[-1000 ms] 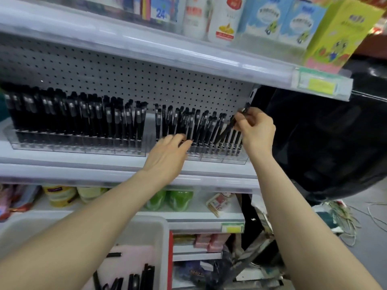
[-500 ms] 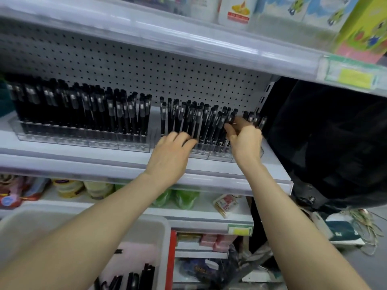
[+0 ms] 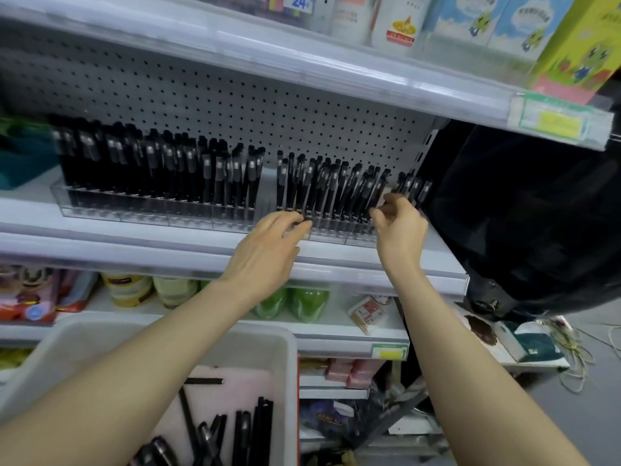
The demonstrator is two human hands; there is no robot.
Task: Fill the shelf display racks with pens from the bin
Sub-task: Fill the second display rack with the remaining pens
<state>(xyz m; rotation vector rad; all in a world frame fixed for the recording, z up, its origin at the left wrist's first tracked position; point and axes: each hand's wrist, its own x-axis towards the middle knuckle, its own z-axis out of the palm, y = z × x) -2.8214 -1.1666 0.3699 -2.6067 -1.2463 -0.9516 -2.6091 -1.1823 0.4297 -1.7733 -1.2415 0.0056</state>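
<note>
Two clear display racks stand on the white shelf. The left rack (image 3: 100, 210) is packed with black pens (image 3: 168, 173). The right rack (image 3: 339, 234) holds several black pens (image 3: 332, 190), with a gap near its right end. My left hand (image 3: 268, 245) rests its fingertips on the right rack's front edge. My right hand (image 3: 400, 227) hovers at the rack's right end with fingers loosely curled and nothing visible between them, just in front of the last pens (image 3: 415, 188). The white bin (image 3: 289, 351) sits below, with loose black pens (image 3: 258, 428) on a pink lining.
An upper shelf (image 3: 302, 65) overhangs the racks and carries boxes and bottles (image 3: 400, 21). A black bag (image 3: 524, 230) hangs right of the shelf end. Lower shelves hold green bottles (image 3: 302, 304) and packets. Cables (image 3: 571, 358) lie on the floor at right.
My right hand brought a pen down into the right end of the rack and let it go. My left hand stayed on the rack's front edge.
</note>
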